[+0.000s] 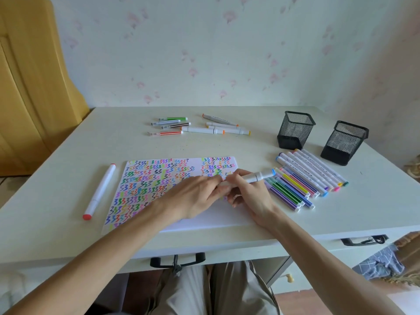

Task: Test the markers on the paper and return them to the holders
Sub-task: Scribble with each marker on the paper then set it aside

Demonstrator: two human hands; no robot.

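Markers lie all over the pale table point(68, 142), and one white marker with a blue cap point(254, 177) is held in the middle of the frame, just above the paper point(204, 219). The right hand point(248, 194) has its fingers curled round the barrel, the blue cap pointing toward the right. The left hand point(195, 196) meets it from the left, its fingertips pinching the marker's near end; whether that end is capped cannot be told, since the fingers cover it. Both hands are together over the sheet and hide much of its lower right part.

The paper sits at centre, most of it filled with rows of coloured squiggles, with a bare white strip along its lower edge. To its left, well apart from the hands, a white marker with red caps point(100, 192) lies on a slant. Right of the hands, a row of thin coloured markers point(293, 192) and a row of thick white markers point(316, 169) lie side by side, touching one another. Beyond them, at the right of the frame, stand two black mesh holders point(295, 130) point(344, 143), upright and near each other. At upper centre lie a small group of thin markers point(170, 125) and a group of thick white markers with orange caps point(222, 128). A yellow wooden cabinet point(29, 87) fills the upper left.
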